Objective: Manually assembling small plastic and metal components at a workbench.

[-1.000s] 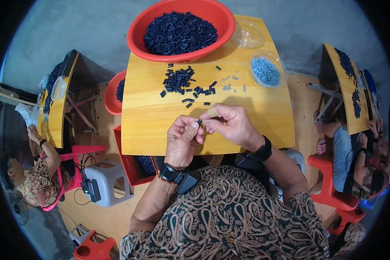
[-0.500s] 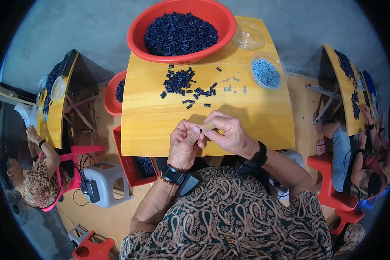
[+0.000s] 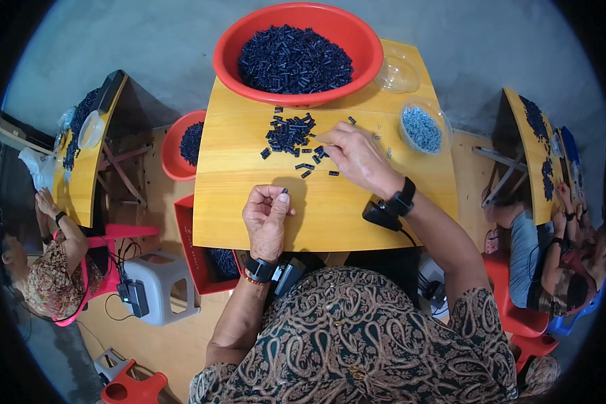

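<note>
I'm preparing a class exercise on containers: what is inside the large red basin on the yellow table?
The red basin holds a heap of small dark pieces, with its inner wall showing around them. Whatever lies beneath the heap's top layer is covered.

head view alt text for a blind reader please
A person's left hand pinches a small dark piece at a yellow table; the right hand is beside a pile of similar pieces. A heaped red basin and a clear tub of bluish parts also stand there.
</note>
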A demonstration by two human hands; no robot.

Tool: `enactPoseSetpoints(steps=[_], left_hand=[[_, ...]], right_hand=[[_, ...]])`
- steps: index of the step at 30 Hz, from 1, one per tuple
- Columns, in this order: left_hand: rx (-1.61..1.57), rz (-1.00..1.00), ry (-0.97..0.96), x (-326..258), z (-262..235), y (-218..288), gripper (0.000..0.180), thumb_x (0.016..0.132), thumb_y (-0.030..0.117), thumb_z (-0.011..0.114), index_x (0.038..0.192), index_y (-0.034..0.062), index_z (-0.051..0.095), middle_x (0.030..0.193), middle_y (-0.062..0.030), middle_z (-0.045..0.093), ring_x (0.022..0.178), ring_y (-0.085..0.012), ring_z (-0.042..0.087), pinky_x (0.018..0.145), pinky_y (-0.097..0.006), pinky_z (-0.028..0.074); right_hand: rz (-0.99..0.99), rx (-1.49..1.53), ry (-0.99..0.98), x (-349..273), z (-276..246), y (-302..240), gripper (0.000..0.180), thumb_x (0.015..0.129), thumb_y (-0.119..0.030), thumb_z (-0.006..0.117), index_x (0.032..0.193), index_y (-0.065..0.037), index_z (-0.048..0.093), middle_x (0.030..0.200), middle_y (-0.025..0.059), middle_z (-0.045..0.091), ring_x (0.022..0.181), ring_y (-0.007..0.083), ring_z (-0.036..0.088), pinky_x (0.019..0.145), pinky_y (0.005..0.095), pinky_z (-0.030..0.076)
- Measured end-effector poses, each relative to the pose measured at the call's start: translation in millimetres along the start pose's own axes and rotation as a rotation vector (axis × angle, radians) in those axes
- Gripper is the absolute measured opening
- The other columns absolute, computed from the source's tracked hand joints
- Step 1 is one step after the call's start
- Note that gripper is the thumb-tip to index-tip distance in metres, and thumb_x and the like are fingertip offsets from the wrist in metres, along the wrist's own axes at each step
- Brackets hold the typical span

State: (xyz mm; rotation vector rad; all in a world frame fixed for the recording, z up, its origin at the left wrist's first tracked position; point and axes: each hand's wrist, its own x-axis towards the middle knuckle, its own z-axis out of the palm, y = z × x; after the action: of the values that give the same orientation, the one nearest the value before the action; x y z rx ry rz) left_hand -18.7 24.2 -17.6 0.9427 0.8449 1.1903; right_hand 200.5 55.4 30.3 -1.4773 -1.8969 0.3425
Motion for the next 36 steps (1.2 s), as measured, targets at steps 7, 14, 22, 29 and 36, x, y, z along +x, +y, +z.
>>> enactPoseSetpoints(steps=[7, 14, 22, 29, 36], left_hand=[[-0.006, -0.001, -0.003, -0.4, -5.7, -2.4, 0.008, 0.090, 0.001, 0.063, 0.096, 0.0022, 0.057, 0.086, -0.0028, 0.059, 0.068, -0.0106, 0.056, 0.064, -0.025, 0.051], [0.002, -0.024, 0.000, -1.3, -8.0, -1.0, 0.009, 0.090, 0.002, 0.064, 0.096, 0.0018, 0.056, 0.086, -0.0026, 0.059, 0.069, -0.0111, 0.057, 0.065, -0.025, 0.051], [-0.015, -0.007, -0.008, -1.3, -7.0, -2.7, 0.011, 0.090, 0.003, 0.065, 0.096, 0.0013, 0.056, 0.085, -0.0029, 0.060, 0.070, -0.0096, 0.057, 0.065, -0.025, 0.052], [0.011, -0.003, -0.018, -3.5, -6.7, -2.7, 0.011, 0.090, 0.002, 0.065, 0.097, 0.0013, 0.056, 0.087, -0.0036, 0.060, 0.070, -0.0108, 0.058, 0.065, -0.025, 0.052], [0.009, 0.018, -0.023, -3.2, -4.9, -1.2, 0.012, 0.090, 0.002, 0.065, 0.097, 0.0015, 0.056, 0.088, -0.0034, 0.060, 0.070, -0.0105, 0.058, 0.065, -0.024, 0.052]], right_hand=[[-0.071, -0.171, -0.188, 27.6, 23.3, 3.4, 0.023, 0.081, -0.001, 0.059, 0.101, -0.002, 0.069, 0.091, 0.0146, 0.062, 0.088, 0.0337, 0.060, 0.079, 0.0426, 0.049], [-0.172, -0.192, -0.210, 13.5, 17.8, 5.4, 0.025, 0.075, 0.001, 0.057, 0.095, -0.001, 0.070, 0.090, 0.0158, 0.062, 0.087, 0.0336, 0.061, 0.082, 0.0417, 0.048], [0.046, 0.003, -0.082, 11.9, 0.9, 22.0, 0.021, 0.080, 0.003, 0.059, 0.099, 0.000, 0.068, 0.086, 0.0153, 0.064, 0.083, 0.0323, 0.064, 0.075, 0.0382, 0.052], [0.084, -0.038, -0.048, 24.9, 9.8, 25.5, 0.016, 0.081, 0.001, 0.059, 0.095, 0.002, 0.068, 0.088, 0.0200, 0.063, 0.081, 0.0388, 0.062, 0.075, 0.0426, 0.050], [0.093, -0.133, -0.075, 37.9, 23.3, 30.1, 0.014, 0.082, -0.005, 0.062, 0.092, 0.003, 0.068, 0.089, 0.0209, 0.064, 0.082, 0.0388, 0.063, 0.077, 0.0441, 0.050]])
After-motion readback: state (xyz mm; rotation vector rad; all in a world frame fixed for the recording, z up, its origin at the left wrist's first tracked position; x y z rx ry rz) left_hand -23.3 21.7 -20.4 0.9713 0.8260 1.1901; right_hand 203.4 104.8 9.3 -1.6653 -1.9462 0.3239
